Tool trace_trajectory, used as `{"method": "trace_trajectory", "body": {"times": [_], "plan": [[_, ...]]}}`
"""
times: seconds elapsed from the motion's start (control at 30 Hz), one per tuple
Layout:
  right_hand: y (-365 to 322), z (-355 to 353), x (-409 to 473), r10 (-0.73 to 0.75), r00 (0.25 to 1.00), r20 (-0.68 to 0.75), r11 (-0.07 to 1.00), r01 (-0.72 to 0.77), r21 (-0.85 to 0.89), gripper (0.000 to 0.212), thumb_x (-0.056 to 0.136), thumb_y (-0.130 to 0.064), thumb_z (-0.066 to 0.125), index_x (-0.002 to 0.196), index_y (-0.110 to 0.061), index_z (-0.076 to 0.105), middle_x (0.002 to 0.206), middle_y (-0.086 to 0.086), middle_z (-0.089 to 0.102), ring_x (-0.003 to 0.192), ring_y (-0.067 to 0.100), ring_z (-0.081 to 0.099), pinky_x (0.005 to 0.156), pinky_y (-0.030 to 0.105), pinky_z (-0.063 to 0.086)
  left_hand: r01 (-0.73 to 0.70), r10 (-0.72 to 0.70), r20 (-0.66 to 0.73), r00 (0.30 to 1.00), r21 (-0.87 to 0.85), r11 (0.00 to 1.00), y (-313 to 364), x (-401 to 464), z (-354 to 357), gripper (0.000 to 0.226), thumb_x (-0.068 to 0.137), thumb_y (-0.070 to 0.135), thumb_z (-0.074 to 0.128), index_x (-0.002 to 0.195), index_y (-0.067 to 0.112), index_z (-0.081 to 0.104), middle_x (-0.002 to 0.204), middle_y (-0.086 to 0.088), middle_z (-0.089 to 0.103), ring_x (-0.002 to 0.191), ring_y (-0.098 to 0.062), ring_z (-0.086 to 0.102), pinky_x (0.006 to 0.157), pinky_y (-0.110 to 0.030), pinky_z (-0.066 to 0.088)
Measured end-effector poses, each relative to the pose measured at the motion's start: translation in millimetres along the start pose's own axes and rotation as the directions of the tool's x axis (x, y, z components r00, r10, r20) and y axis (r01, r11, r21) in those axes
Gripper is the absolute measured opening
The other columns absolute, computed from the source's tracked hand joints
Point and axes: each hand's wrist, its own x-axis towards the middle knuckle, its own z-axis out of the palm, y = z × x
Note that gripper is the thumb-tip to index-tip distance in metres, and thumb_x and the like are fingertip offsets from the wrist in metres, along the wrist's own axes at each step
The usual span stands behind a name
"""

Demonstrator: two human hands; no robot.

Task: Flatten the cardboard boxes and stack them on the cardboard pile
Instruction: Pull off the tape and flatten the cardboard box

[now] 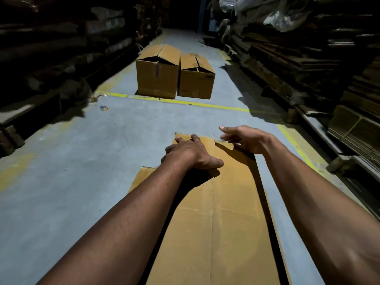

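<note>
Nearest the camera: a flattened brown corrugated cardboard sheet (218, 223) lies on the grey concrete floor (82, 182), running away from the viewer, with creases across it.
Left hand (189, 155): palm down on the sheet near its far end, fingers spread and pressing.
Right hand (244, 138): hovering just above the far right flap (224, 144), fingers relaxed and holding nothing.
Step in hand: probably pressing the sheet flat; best done by keeping the left palm's weight on and running the right hand along the raised flap and creases.
Still to do: two upright brown cardboard boxes (158, 73), (196, 77), top flaps loose, stand side by side beyond a yellow floor line (185, 102).
Surroundings: stacks of flattened cardboard (298, 64) fill the dim right side.
</note>
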Motion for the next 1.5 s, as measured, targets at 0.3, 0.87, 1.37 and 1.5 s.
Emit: {"method": "trace_trajectory", "body": {"times": [0.3, 0.87, 1.37, 1.5], "plan": [[-2.1, 30.9, 11.9, -0.029, 0.942, -0.334, 0.998, 0.045, 0.040, 0.020, 0.089, -0.017, 0.081, 0.107, -0.011, 0.074, 0.111, 0.010, 0.072, 0.105, 0.026, 0.066, 0.081, 0.037, 0.053, -0.002, 0.002, -0.016, 1.000, 0.014, 1.000, -2.7, -2.3, 3.1, 0.144, 0.050, 0.091, 0.055, 0.164, 0.031, -0.007, 0.172, -0.023, -0.006, 0.149, -0.054, 0.024, 0.107, -0.067, 0.041], [3.1, 38.8, 51.0, 0.016, 0.764, -0.645, 0.993, 0.063, 0.099, 0.010, 0.091, -0.033, 0.075, 0.090, -0.026, 0.069, 0.101, -0.002, 0.075, 0.096, 0.026, 0.070, 0.097, 0.048, 0.055, 0.002, -0.002, -0.024, 1.000, 0.024, 1.000, -1.3, -0.1, 3.6, 0.144, 0.049, 0.090, 0.055, 0.165, 0.030, -0.008, 0.172, -0.023, -0.008, 0.149, -0.055, 0.022, 0.108, -0.067, 0.039], [33.7, 72.8, -63.4, -0.122, 0.858, -0.499, 0.892, -0.125, -0.434, 0.083, 0.090, -0.064, 0.064, 0.153, -0.025, 0.029, 0.157, 0.014, 0.030, 0.144, 0.039, 0.027, 0.111, 0.061, 0.033, -0.059, 0.034, -0.180, 0.983, -0.139, 0.988, -13.9, -38.0, 1.5, 0.130, 0.071, 0.090, 0.057, 0.166, 0.018, 0.005, 0.171, -0.022, 0.011, 0.153, -0.048, 0.020, 0.115, -0.064, 0.035], [26.4, 86.1, -106.9, 0.043, 0.914, -0.404, 0.870, -0.233, -0.434, 0.096, 0.086, -0.063, 0.071, 0.154, -0.025, 0.016, 0.158, 0.022, 0.017, 0.141, 0.046, 0.029, 0.109, 0.051, 0.039, 0.027, -0.035, -0.100, 0.994, -0.079, 0.997, -20.9, -74.1, 24.0, 0.142, 0.063, 0.096, 0.060, 0.166, 0.023, -0.006, 0.172, -0.017, -0.016, 0.155, -0.053, -0.005, 0.113, -0.081, 0.017]]}}
